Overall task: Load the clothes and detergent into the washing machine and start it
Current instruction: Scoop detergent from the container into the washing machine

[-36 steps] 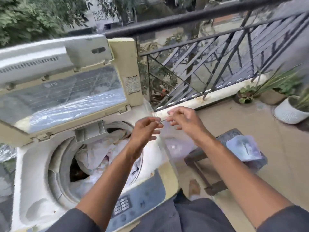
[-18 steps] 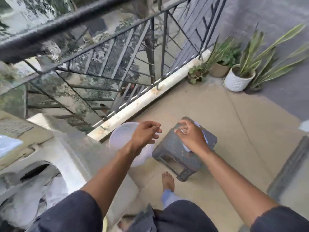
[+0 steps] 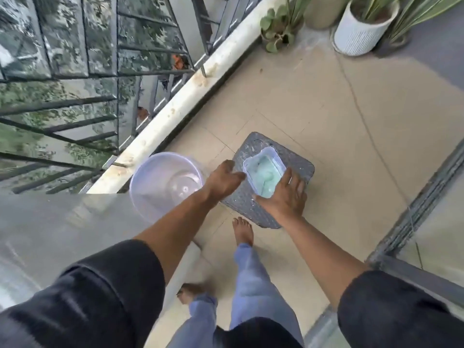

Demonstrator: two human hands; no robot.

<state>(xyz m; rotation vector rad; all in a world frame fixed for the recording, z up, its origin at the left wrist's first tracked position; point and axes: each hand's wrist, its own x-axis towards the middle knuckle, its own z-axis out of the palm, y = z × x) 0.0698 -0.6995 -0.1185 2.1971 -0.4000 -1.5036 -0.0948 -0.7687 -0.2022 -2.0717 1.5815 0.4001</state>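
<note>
So from the head cam, looking straight down at the balcony floor [image 3: 326, 121]: there's a grey woven-look stool [image 3: 298, 169] in front of me, and sitting on top of it is a clear plastic tub of detergent [image 3: 263, 175], lid off, full of pale blue-green stuff. That's the thing I'm after.

My right hand [image 3: 283, 197] is laid along the near right side of the tub, fingers [image 3: 288, 178] spread and touching its rim, thumb down by the near corner. The grip isn't closed around it, more of an open hand resting against it. My left hand [image 3: 223, 180] is at the left edge of the stool, fingers loosely stretched toward the tub's left side, open, holding nothing. Can't tell if the fingertips actually touch the tub, it's a bit blurry.

Just left of the stool there's a translucent bucket [image 3: 163, 182] on the floor, up against the white kerb under the railing [image 3: 75, 101]. The grey side of the washing machine [image 3: 62, 222] fills the lower left. A white ribbed plant pot [image 3: 361, 33] sits at the top right, well apart from everything. My bare foot [image 3: 243, 231] is just below the stool.
</note>
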